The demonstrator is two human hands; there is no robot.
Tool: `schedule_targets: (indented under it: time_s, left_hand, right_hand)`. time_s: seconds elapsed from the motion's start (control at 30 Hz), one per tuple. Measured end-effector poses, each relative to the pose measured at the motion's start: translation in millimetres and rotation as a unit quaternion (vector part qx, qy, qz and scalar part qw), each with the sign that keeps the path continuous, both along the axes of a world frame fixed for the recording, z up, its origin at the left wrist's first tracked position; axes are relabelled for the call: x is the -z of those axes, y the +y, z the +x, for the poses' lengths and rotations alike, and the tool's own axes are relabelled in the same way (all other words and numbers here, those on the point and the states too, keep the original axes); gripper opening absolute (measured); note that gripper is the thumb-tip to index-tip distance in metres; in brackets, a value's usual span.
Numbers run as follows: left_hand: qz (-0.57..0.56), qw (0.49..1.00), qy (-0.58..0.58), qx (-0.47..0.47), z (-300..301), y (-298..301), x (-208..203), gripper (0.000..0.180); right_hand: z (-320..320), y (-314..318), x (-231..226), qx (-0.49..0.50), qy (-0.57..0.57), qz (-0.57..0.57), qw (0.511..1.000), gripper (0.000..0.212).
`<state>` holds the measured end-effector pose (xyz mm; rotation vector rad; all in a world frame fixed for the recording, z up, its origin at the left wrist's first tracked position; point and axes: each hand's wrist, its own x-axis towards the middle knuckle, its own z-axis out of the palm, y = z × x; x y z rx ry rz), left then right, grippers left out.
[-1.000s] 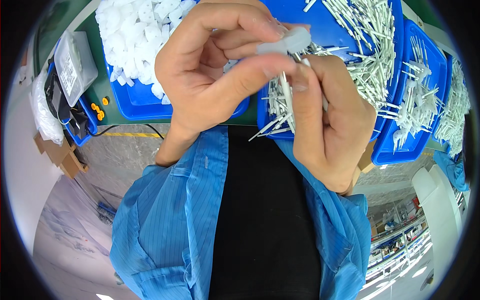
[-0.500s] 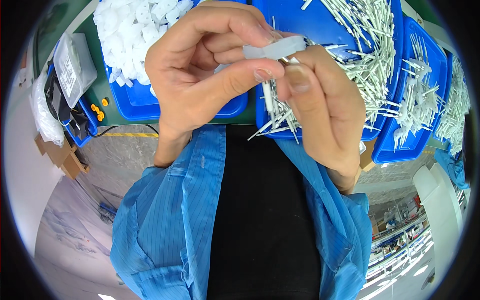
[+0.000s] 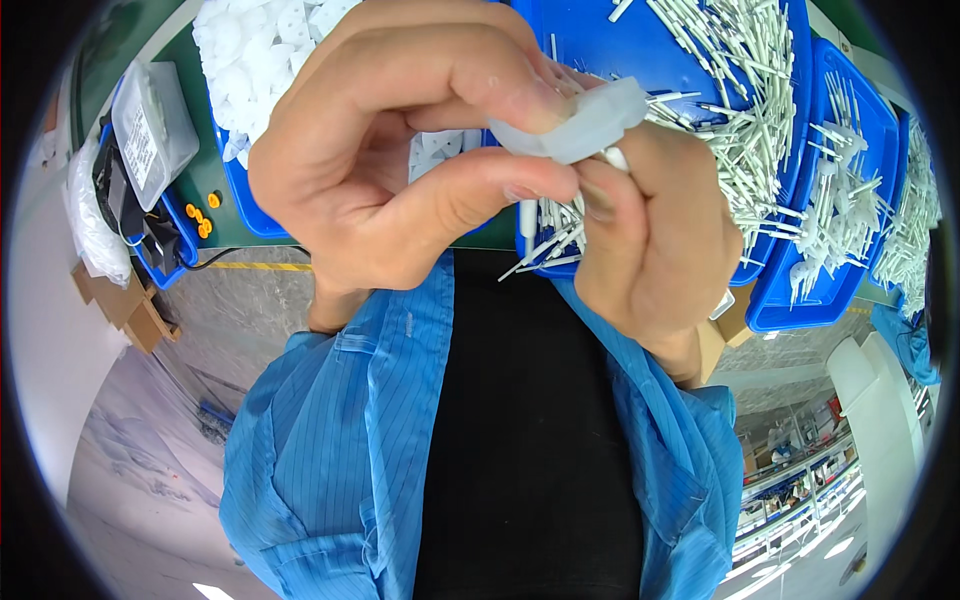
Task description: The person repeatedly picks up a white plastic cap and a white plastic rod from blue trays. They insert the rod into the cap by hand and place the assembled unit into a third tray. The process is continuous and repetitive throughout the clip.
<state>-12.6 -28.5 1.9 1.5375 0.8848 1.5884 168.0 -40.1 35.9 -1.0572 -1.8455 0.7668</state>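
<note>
A curved, translucent white plastic piece (image 3: 585, 132) is pinched between the thumb and fingers of my left hand (image 3: 370, 150). Close against its right end, my right hand (image 3: 660, 225) is closed, thumb and forefinger gripping a thin white stick whose rounded tip (image 3: 615, 158) shows just under the piece. My fingers cover the rest of that stick, so how far it enters the piece cannot be seen. Another white stick (image 3: 528, 218) shows below my left thumb; whether it is held or lies in the tray behind is unclear.
Behind my left hand, a blue tray (image 3: 245, 200) holds heaped white plastic pieces (image 3: 245, 60). Loose white sticks (image 3: 745, 130) fill the blue tray (image 3: 560, 40) at right. Farther right, another blue tray (image 3: 775, 310) holds sticks with white pieces attached (image 3: 825, 200). Yellow parts (image 3: 203, 222) lie at left.
Both hands look larger and closer, my left hand having shifted left. The plastic piece is tilted more, its right end raised, and a white stick tip now shows beneath it.
</note>
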Motion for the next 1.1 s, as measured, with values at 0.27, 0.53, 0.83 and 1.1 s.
schedule_targets:
  time_s: [0.27,0.53,0.83,1.1]
  left_hand:
    - [0.127,0.989,-0.003,0.075,-0.5,10.4,13.0,0.047]
    - [0.137,0.973,0.122,0.141,-6.5,29.7,-9.1,0.064]
    - [0.128,0.966,0.167,0.151,-7.5,28.0,-19.0,0.048]
    - [0.216,0.953,0.202,0.061,-2.9,24.9,-11.1,0.044]
  right_hand:
    - [3.3,1.2,1.6,0.031,-0.115,0.124,0.985,0.019]
    - [16.2,11.0,25.6,-0.059,0.001,0.079,0.995,0.02]
    - [17.2,10.7,26.7,-0.074,-0.028,0.056,0.995,0.018]
    - [17.6,10.1,22.6,-0.072,-0.042,0.043,0.996,0.016]
